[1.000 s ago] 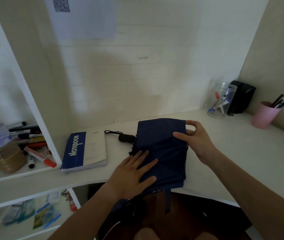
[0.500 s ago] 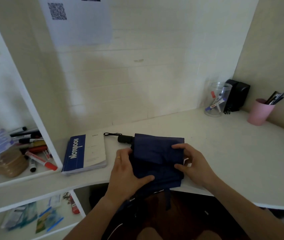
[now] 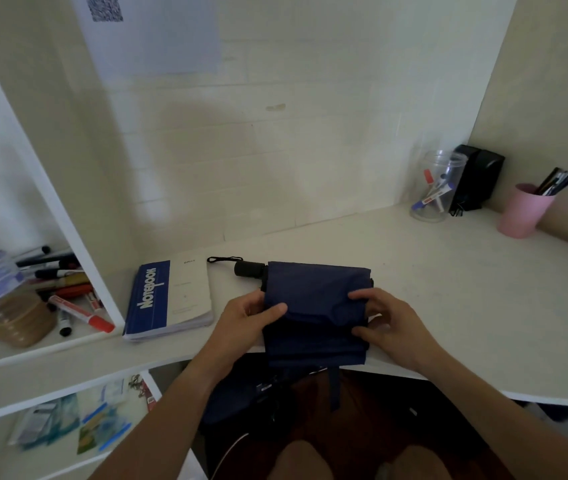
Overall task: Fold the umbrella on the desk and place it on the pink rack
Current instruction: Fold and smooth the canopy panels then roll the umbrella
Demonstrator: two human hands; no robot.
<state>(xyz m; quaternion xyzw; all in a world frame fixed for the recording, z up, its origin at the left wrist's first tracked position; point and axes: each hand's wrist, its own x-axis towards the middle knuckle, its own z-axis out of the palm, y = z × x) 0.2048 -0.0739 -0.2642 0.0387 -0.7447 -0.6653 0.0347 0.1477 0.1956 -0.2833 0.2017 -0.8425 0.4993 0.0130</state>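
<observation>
On the far left a white shelf unit (image 3: pixel 67 216) holds a clutter of markers (image 3: pixel 79 311) and a brownish plastic container (image 3: pixel 24 320), with packets (image 3: pixel 67 420) on the shelf below. Just right of its upright, a blue and white notebook (image 3: pixel 168 299) lies flat on the white counter (image 3: pixel 448 289).

The left hand (image 3: pixel 244 320) grips the left edge of the navy umbrella (image 3: pixel 313 317): its thumb lies across the top of the cloth and the fingers (image 3: pixel 251 303) curl round the edge behind it. The umbrella lies at the near edge of the counter, between the two hands, its cloth gathered into a flat, roughly square packet (part of the canopy and a strap hang down off the edge toward the lap). Its short black handle (image 3: pixel 249 269) points left toward the notebook, the wrist loop (image 3: pixel 223 259) trailing on the counter just beside it.

The right hand (image 3: pixel 390 323) pinches the right edge of the cloth, fingers curled over the top and thumb pressing lower down.

Well apart, toward the right corner, stand a clear jar (image 3: pixel 435 188) with markers inside, a black box (image 3: pixel 476 178) touching the wall, and a pink cup (image 3: pixel 523 211) holding pens.
</observation>
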